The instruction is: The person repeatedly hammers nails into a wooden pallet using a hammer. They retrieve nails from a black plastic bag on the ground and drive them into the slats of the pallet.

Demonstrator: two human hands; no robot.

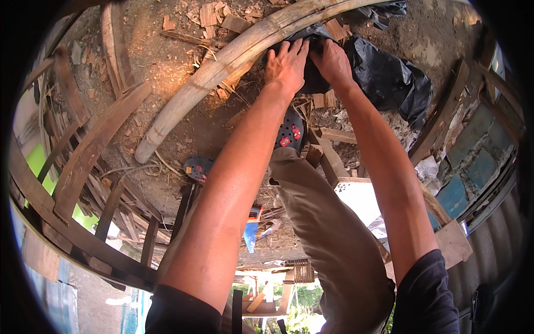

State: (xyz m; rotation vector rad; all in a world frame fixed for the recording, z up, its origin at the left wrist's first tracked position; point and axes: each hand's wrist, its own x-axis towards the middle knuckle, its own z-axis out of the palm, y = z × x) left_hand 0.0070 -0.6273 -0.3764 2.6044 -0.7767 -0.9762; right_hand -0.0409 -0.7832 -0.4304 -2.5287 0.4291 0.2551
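A black plastic bag (384, 78) lies crumpled on the dirt ground at the upper right, partly behind a long, curved bamboo pole (208, 75). My left hand (286, 65) grips the bag's left part close to the pole, its thumb side hidden. Just to the right, my right hand (335, 64) is closed on the same plastic, with its fingertips out of sight in the folds. Between the two hands the dark plastic hangs down toward my shoe (290, 131). What the bag contains cannot be seen.
Wood chips (208, 15) and scraps litter the ground at the top. Curved wooden slats (94, 145) stand at the left. Boards (329, 153) and a white perforated container (359, 197) are beside my leg; blue-green panels (467, 167) lie at the right.
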